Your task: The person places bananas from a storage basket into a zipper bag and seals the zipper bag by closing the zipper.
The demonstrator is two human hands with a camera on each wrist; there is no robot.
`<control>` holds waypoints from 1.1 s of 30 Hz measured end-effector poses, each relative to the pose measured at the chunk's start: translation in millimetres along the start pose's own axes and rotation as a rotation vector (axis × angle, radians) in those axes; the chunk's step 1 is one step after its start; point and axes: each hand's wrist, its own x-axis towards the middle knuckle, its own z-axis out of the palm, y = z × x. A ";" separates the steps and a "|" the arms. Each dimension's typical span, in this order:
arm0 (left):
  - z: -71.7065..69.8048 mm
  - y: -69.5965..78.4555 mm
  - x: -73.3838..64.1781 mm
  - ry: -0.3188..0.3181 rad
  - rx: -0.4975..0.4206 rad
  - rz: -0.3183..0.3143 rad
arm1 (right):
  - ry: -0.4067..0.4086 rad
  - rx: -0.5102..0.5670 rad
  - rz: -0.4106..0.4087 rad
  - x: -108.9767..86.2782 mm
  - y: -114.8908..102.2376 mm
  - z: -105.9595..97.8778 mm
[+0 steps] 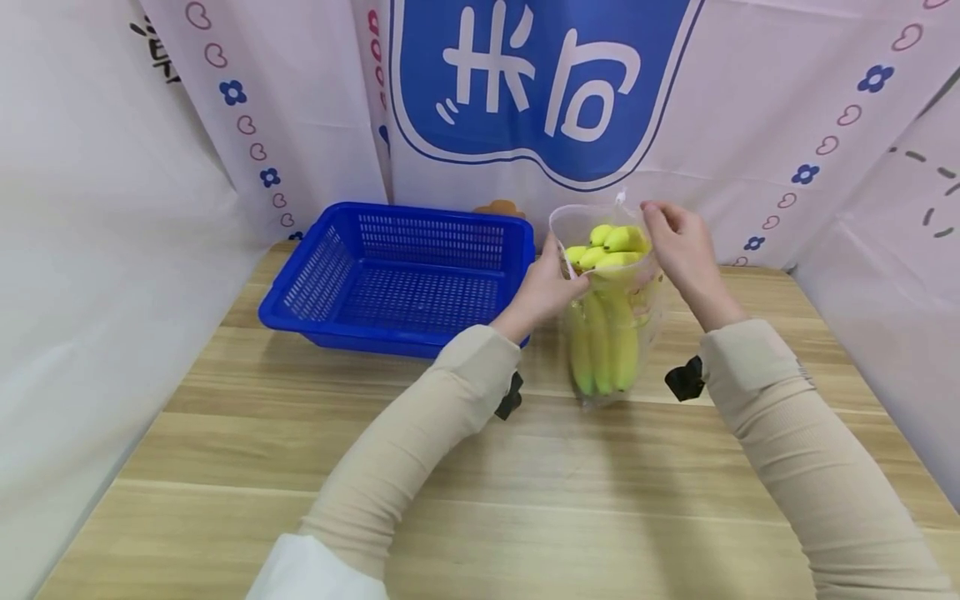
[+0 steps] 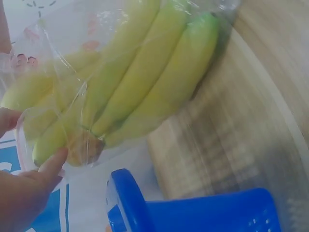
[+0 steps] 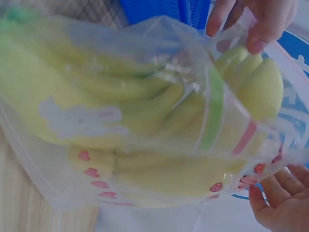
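Observation:
A clear plastic bag (image 1: 651,310) holds several yellow bananas (image 1: 624,240), whose upper ends show at its wide mouth. On the left side of the mouth, my left hand (image 1: 546,287) pinches the rim between thumb and fingers. Opposite it, my right hand (image 1: 684,250) pinches the rim on the right. Printed red hearts and a pale rabbit appear on the bag (image 3: 82,121) in the right wrist view. Bananas (image 2: 145,72) fill the bag in the left wrist view, greenish at their lower ends. Whether the bag's bottom touches the table cannot be told.
A blue perforated plastic basket (image 1: 420,337), with nothing in it, stands left of the bag on the wooden table (image 1: 480,517). Behind them hangs a white printed cloth (image 1: 720,100) with a blue sign. White sheets (image 1: 90,292) flank the table.

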 end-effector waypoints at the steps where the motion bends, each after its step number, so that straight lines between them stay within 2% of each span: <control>1: -0.3 -0.5 0.6 -0.003 -0.011 0.012 | 0.002 0.017 -0.006 0.3 1.0 -0.5; 4: -0.9 -2.2 2.9 -0.002 0.009 0.033 | 0.004 0.055 0.003 1.6 5.2 -2.7; 8: -1.3 -3.4 4.5 -0.011 0.018 0.039 | 0.025 0.055 0.019 4.8 11.9 -5.5; 14: -2.2 -2.2 2.1 -0.091 -0.027 0.053 | 0.070 0.052 0.064 7.1 19.3 -8.8; 20: -3.2 -0.1 -1.2 -0.155 -0.020 0.084 | 0.061 0.081 0.142 9.6 24.4 -14.8; 24: -4.5 0.1 -3.4 -0.165 0.007 0.125 | 0.054 0.159 0.176 11.7 29.3 -20.5; 29: -6.9 1.7 -5.5 -0.162 0.052 0.163 | 0.071 0.246 0.164 11.0 38.1 -26.4; 33: -9.7 4.9 -5.4 -0.124 0.135 0.192 | 0.117 0.480 0.142 9.3 42.8 -30.1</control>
